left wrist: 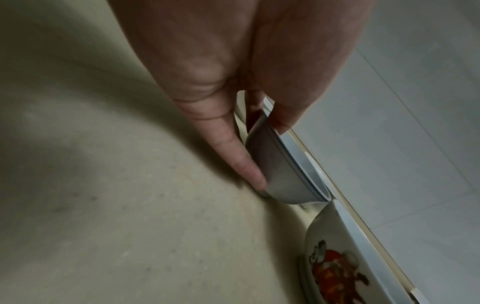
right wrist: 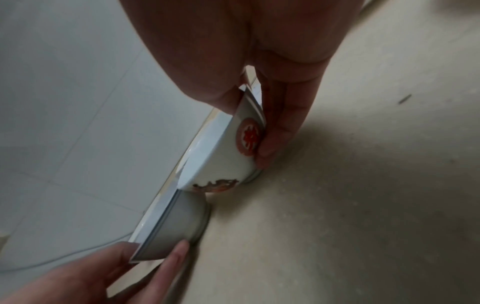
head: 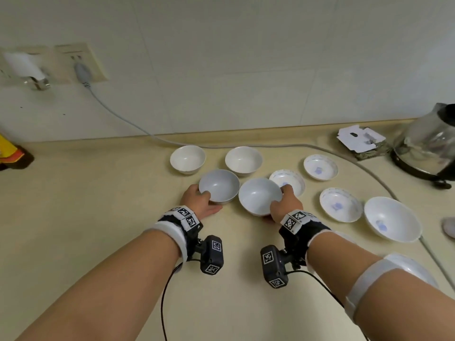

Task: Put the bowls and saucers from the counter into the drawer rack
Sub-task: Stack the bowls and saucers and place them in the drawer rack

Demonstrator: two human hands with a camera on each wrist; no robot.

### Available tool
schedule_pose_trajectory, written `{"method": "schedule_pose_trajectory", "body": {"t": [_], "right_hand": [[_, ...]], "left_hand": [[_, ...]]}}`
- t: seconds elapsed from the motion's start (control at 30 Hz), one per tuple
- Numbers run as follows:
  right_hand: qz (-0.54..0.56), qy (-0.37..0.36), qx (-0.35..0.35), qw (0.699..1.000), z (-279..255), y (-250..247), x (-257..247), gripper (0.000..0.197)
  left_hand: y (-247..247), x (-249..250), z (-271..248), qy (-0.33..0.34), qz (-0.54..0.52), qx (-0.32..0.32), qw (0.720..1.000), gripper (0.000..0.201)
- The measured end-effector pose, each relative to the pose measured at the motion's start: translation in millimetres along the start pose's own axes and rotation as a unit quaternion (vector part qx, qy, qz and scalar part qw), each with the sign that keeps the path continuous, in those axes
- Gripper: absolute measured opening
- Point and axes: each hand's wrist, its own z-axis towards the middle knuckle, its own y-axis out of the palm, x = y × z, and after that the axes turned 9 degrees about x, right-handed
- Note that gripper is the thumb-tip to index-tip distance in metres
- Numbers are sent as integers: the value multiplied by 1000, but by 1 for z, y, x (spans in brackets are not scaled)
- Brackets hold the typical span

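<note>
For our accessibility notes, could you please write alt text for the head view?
Two hands each hold a white bowl by its rim on a beige counter: left hand on the left bowl, right hand on the right bowl. Two more bowls sit behind, with patterned saucers and a larger bowl to the right.

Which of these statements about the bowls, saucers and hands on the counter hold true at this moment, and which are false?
1. The left hand grips a bowl by its rim. True.
2. The right hand is empty. False: it grips the decorated bowl, thumb inside the rim, fingers on the outer wall.
3. The two gripped bowls sit side by side. True.
4. The two back bowls are stacked. False: they stand apart, each on the counter.
5. A cable runs from the wall socket down to the counter. True.
6. No saucers are on the counter. False: three saucers lie right of the bowls.
</note>
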Motion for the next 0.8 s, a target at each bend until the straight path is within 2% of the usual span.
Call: {"method": "schedule_pose_trajectory", "body": {"t": [0.07, 0.17, 0.23, 0.33, 0.53, 0.67, 0.8], "right_hand": [[53, 10, 14, 998, 4, -2, -4, 49], [163, 36, 58, 984, 14, -10, -22, 42], [191, 38, 86, 977, 22, -17, -39, 38], [222, 46, 77, 971, 36, -23, -66, 27], [225, 65, 20, 972, 57, -8, -91, 24], [220, 73, 19, 973, 63, 4, -97, 26], [214, 75, 14, 974, 65, 13, -99, 25]], "left_hand": [[-2, 5, 4, 9, -13, -1, 1000, 38], [-13, 19, 8, 26, -10, -16, 999, 37], [-21, 34, 11, 28, -40, -27, 998, 40], [-31, 59, 22, 46, -93, -12, 995, 43], [-46, 88, 63, 61, -89, 87, 990, 39], [-58, 80, 106, 71, -23, 119, 990, 58], [-56, 85, 96, 65, -16, 119, 991, 41]]}}
